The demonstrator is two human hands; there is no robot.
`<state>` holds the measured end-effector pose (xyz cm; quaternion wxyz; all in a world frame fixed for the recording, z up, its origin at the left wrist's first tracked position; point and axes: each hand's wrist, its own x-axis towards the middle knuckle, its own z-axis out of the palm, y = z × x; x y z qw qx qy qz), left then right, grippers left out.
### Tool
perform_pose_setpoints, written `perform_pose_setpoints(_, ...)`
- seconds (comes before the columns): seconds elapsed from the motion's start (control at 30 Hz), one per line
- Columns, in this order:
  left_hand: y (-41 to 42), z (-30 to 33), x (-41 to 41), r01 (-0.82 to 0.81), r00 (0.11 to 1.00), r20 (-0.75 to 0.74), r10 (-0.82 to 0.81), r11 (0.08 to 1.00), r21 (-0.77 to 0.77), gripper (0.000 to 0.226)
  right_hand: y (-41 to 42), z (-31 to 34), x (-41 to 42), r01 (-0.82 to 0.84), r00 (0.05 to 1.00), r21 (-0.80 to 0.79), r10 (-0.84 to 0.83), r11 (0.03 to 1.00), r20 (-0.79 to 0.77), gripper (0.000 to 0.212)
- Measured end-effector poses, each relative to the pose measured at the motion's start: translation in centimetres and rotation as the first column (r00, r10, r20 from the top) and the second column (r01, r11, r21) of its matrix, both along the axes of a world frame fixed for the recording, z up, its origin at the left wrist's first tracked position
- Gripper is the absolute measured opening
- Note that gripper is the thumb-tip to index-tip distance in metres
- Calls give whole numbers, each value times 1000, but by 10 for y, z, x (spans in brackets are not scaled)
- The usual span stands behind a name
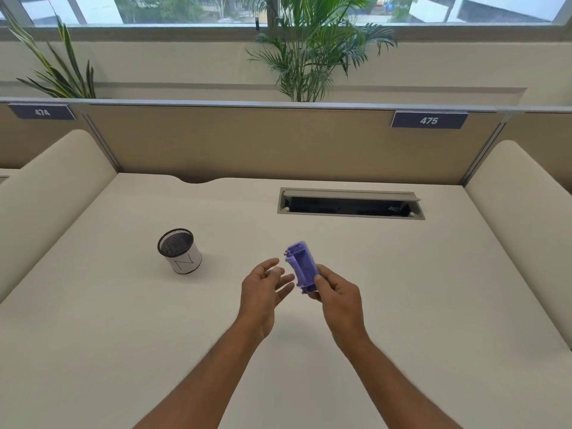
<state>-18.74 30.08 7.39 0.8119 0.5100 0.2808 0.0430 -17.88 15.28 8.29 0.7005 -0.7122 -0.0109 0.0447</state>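
Cream desk (123,335), one mesh cup (179,252); right hand (339,294) fingers pinch one purple case (301,264), left hand (263,289) fingers spread, empty.

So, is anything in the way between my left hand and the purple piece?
Nothing visible. The left hand hovers open just beside the purple piece, which the right hand grips; the mesh cup stands well aside.
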Motion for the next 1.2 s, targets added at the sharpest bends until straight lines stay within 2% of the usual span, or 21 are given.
perform_pose_setpoints(0.07, -7, 0, 3, 71, 997, -3, -71, 997, 31, 25, -9, 1, 1, -8, 993, 103, 20, 995, -117, 33)
perform_pose_setpoints(0.13, -13, 1, 5, 151, 988, 28, -152, 988, 28, 28, -17, 1, 2, -50, 983, 113, 69, 992, -172, 36)
perform_pose_setpoints(0.33, -31, 0, 12, 202, 978, 27, -205, 976, 86, 28, -38, 8, 17, -185, 979, -36, 180, 982, -97, 25)
perform_pose_setpoints(0.63, -60, 6, 26, 294, 950, 56, -308, 938, 183, 26, -69, 2, 50, -50, 986, -27, 45, 998, -161, 25)
perform_pose_setpoints(0.8, -93, 5, 46, 354, 929, 37, -369, 912, 208, 24, -97, -6, 65, 70, 972, -10, -70, 998, -225, 15)
perform_pose_setpoints(0.97, -142, -3, 78, 369, 929, -63, -364, 904, 215, 18, -137, -8, 91, 242, 922, -37, -242, 969, -301, 15)
perform_pose_setpoints(1.1, -181, -9, 109, 465, 885, -132, -447, 865, 191, 22, -172, -12, 119, 336, 880, -92, -347, 937, -324, 15)
perform_pose_setpoints(1.2, -210, -11, 137, 477, 877, -166, -452, 860, 182, 24, -197, -17, 139, 424, 835, -111, -436, 899, -335, 11)
